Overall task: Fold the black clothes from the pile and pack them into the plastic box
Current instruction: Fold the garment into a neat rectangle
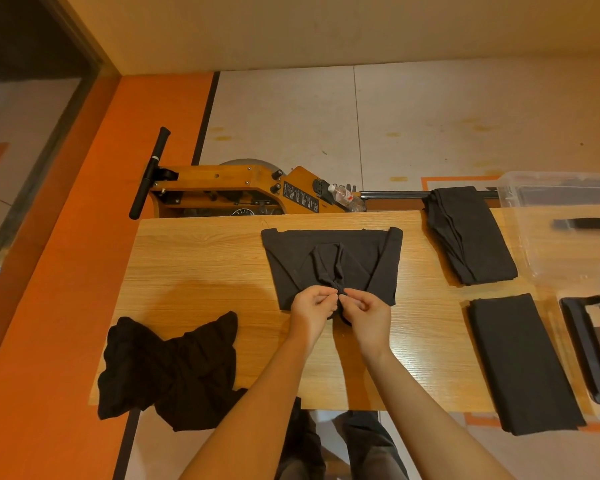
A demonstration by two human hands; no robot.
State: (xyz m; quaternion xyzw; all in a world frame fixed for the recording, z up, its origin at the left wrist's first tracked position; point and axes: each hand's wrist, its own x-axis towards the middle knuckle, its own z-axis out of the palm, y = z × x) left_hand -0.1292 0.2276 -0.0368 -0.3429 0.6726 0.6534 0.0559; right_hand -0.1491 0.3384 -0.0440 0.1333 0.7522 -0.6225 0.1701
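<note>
Hands: two, side by side at the near edge of the garment in the middle of the table.
Left hand (311, 304): fingers curled, thumb and fingertips pinching a bunched bit of black fabric at the garment's near edge.
Right hand (363, 312): fingers curled likewise, pinching the same bunched fabric from the other side; the two hands nearly touch.
Garment in work (329, 261): one, black, lying flat at the table's centre, far edge straight, both sides folded inward so the sleeves overlap in the middle; a gathered ridge of cloth runs from the centre toward the hands.
Folded clothes: two, both black and to the right of the garment in work.
Far folded piece (470, 233): long rectangle in several layers, set at a slant, its far end overhanging the table's far edge.
Near folded piece (520, 362): smooth, flat long rectangle, its near end overhanging the table's near edge.
Pile (168, 370): one crumpled black heap at the table's near left corner, partly hanging over the edge, well apart from the hands.
Plastic box (548, 202): one, clear, at the far right of the table, just beside the far folded piece; dark contents show through the wall but cannot be identified.
Table (201, 265): one, light wood grain.
Rowing machine (243, 192): one, wooden-framed, on the floor beyond the table, with a plastic bottle (345, 197) resting on it.
</note>
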